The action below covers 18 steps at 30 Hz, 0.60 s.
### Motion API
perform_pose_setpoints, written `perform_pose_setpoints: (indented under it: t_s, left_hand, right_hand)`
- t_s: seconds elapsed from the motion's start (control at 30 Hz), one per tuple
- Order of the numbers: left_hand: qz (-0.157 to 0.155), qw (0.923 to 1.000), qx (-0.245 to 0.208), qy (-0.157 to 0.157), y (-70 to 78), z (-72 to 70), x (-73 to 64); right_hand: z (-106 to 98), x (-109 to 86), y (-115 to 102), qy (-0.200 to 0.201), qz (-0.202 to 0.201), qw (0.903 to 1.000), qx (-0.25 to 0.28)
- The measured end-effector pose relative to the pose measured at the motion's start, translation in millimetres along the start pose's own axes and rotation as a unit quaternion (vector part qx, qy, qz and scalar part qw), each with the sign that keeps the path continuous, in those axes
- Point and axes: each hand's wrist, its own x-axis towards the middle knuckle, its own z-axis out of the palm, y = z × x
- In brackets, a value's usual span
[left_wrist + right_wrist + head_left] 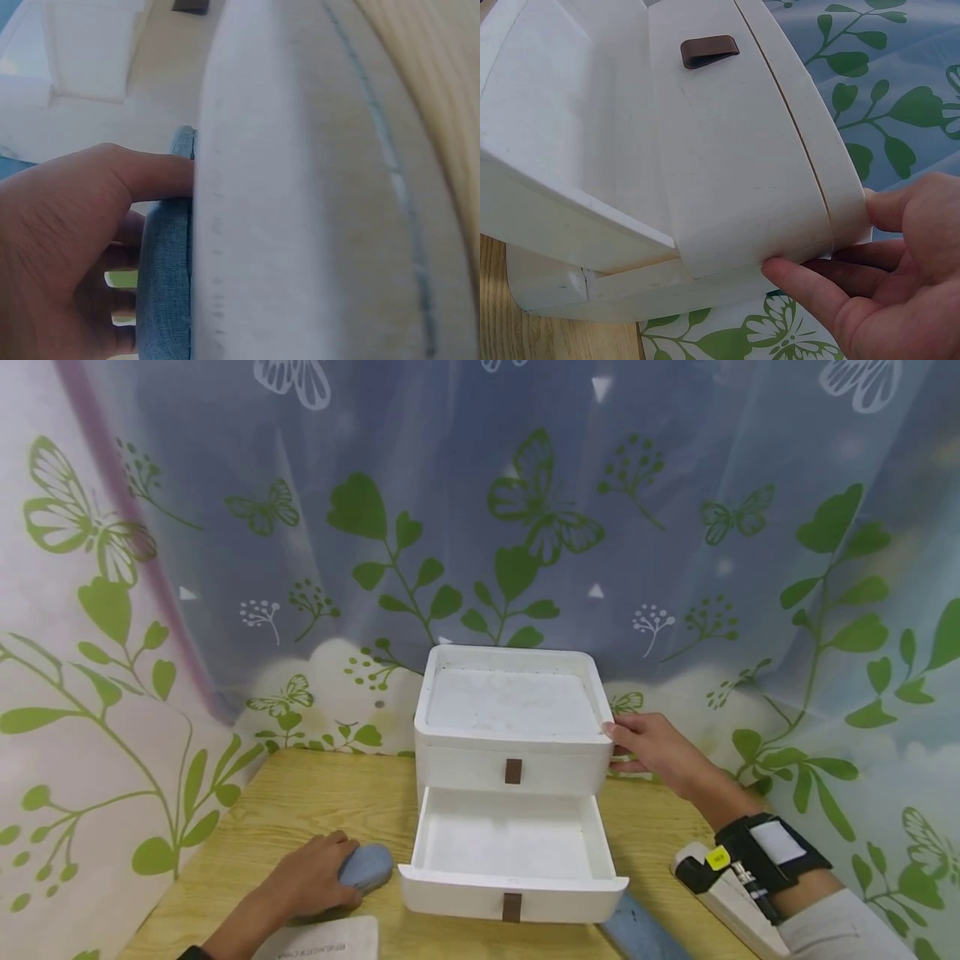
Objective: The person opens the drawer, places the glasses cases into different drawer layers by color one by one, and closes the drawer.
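A white two-drawer organizer (pixel 427 760) stands at the back of the wooden table. Its lower drawer (pixel 513 902) is pulled out and shows a bare white inside; the upper drawer is closed. My right hand (pixel 660 752) touches the organizer's right front corner, thumb near the top rim and fingers along the side. In the right wrist view the fingers (pixel 802 289) look fairly straight. Left of the drawer, my left hand (pixel 318 872) grips a blue-grey fabric-covered case (pixel 367 867) with rounded ends. The left wrist view shows the thumb on the near side of that case (pixel 165 277).
A white case with printed lettering (pixel 330 939) lies below my left hand. Another long blue case (pixel 641 931) lies partly under the drawer's right corner. A long white object with a black end (pixel 727 902) lies beneath my right forearm. A patterned curtain (pixel 465 527) hangs behind.
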Motion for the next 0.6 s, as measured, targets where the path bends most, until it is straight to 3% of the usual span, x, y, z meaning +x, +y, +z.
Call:
perform_pose_setpoints:
  t_s: [0.17, 0.6]
  left_hand:
    - [0.041, 0.9982, 0.017, 0.04, 5.6, -15.7, -2.7]
    - [0.088, 0.9937, 0.018, 0.067, 26.9, -71.6, -12.7]
  right_hand:
    - [0.1, -0.6, -0.6, 0.001, -0.006, 1.0, 0.005]
    - [1.3, -1.0, -1.2, -0.001, -0.006, 1.0, 0.007]
